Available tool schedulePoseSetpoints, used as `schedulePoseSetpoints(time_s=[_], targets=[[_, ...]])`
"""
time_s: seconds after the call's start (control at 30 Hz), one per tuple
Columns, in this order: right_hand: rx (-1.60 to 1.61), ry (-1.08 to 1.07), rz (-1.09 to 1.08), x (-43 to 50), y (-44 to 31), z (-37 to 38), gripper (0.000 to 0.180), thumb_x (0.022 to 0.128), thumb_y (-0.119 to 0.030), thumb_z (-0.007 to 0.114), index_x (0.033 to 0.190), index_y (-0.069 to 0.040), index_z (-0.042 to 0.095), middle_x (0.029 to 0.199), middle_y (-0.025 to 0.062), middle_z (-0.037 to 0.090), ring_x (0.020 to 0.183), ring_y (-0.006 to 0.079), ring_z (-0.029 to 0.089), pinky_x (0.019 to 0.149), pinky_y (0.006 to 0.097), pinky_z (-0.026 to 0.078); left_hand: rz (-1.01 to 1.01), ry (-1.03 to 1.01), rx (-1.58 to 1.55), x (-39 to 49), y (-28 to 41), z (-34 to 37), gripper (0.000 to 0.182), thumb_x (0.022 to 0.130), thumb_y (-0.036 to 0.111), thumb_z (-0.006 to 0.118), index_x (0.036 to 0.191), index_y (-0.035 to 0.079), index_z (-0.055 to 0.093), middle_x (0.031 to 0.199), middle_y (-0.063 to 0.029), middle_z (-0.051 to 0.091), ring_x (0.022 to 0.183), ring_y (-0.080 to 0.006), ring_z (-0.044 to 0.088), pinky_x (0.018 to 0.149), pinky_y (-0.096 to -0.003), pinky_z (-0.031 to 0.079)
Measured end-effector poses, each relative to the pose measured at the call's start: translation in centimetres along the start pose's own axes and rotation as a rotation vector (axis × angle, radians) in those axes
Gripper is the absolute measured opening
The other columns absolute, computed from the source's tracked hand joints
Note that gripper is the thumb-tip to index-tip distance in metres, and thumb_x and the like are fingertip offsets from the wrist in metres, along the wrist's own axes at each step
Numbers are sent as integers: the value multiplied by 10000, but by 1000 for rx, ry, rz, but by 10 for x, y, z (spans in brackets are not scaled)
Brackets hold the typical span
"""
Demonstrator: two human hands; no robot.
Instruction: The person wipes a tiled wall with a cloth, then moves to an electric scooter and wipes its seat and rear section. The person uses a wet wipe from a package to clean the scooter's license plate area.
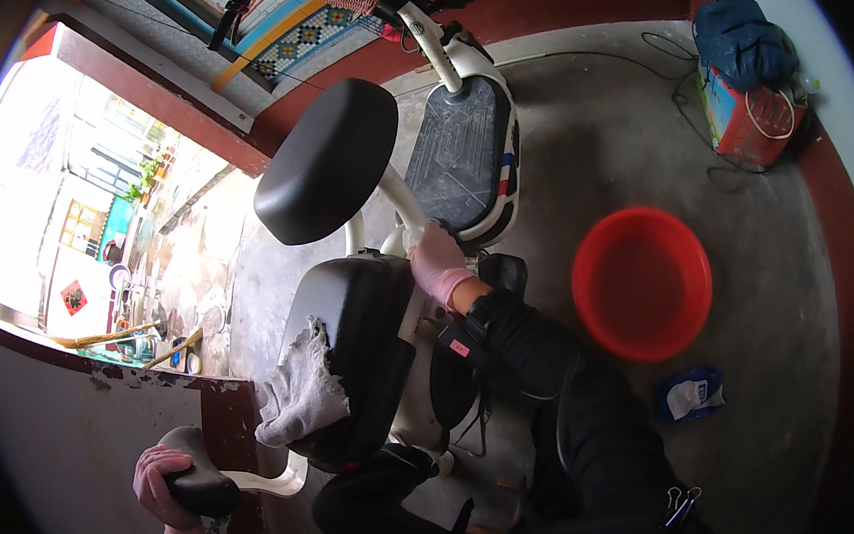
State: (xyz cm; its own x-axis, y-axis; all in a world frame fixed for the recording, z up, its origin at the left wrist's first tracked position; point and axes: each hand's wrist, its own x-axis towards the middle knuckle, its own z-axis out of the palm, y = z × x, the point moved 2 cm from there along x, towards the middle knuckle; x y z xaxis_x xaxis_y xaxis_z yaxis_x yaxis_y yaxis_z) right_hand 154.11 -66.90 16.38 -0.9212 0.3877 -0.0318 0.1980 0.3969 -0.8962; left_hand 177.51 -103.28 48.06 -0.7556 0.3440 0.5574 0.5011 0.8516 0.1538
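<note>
A white electric scooter with a black footboard [457, 153] stands before me. My right hand [438, 264], in a pink glove, closes around the lower end of a white metal tube [401, 196]. That tube carries a black padded seat [328, 160]. Whether a cloth or wipe is also in those fingers, I cannot tell. At the lower left, my left hand [161, 476], gloved likewise, grips the black rear backrest pad [201, 475] on its curved white bracket [271, 478]. A frayed grey rag [306, 393] drapes over the black rear seat [365, 330] between my hands.
On the concrete floor at right are a red plastic basin [642, 284] and a blue-and-white packet [691, 395]. A red box [755, 127] with a dark blue cloth bundle [744, 42] and a cable [623, 63] lie by the wall. A low wall [99, 422] borders the left side.
</note>
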Motion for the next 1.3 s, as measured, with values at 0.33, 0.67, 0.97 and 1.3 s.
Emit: schedulePoseSetpoints(time_s=[0.33, 0.67, 0.97, 1.3], targets=[[229, 267, -485, 110, -78, 15, 253, 935, -147, 579, 1123, 18, 614, 1155, 284, 650, 1107, 445, 619, 907, 493, 529, 87, 7, 19, 4, 1, 3, 467, 1003, 252, 326, 704, 33, 612, 739, -104, 657, 734, -267, 623, 847, -425, 506], [46, 51, 26, 3, -13, 9, 552, 971, -152, 546, 1457, 8, 338, 1272, 304, 570, 1152, 446, 591, 970, 475, 486, 107, 68, -40, 5, 6, 0, 430, 1007, 215, 367, 740, 17, 640, 764, -112, 679, 766, -279, 642, 863, -446, 516], [116, 19, -303, -149, -10, 17, 569, 920, -79, 517, 1457, 71, 402, 1559, 302, 305, 1343, 465, 432, 1114, 424, 400, 93, 154, -121, -2, 7, -3, 433, 1002, 218, 404, 746, 2, 677, 776, -123, 696, 792, -302, 668, 849, -430, 520], [349, 233, -198, -144, -18, 24, 447, 1046, -210, 444, 1408, 46, 495, 1544, 273, 362, 1436, 395, 358, 1176, 400, 314, 23, 173, -181, -8, 4, -2, 407, 995, 169, 417, 753, -28, 679, 772, -135, 692, 780, -285, 664, 828, -393, 517]])
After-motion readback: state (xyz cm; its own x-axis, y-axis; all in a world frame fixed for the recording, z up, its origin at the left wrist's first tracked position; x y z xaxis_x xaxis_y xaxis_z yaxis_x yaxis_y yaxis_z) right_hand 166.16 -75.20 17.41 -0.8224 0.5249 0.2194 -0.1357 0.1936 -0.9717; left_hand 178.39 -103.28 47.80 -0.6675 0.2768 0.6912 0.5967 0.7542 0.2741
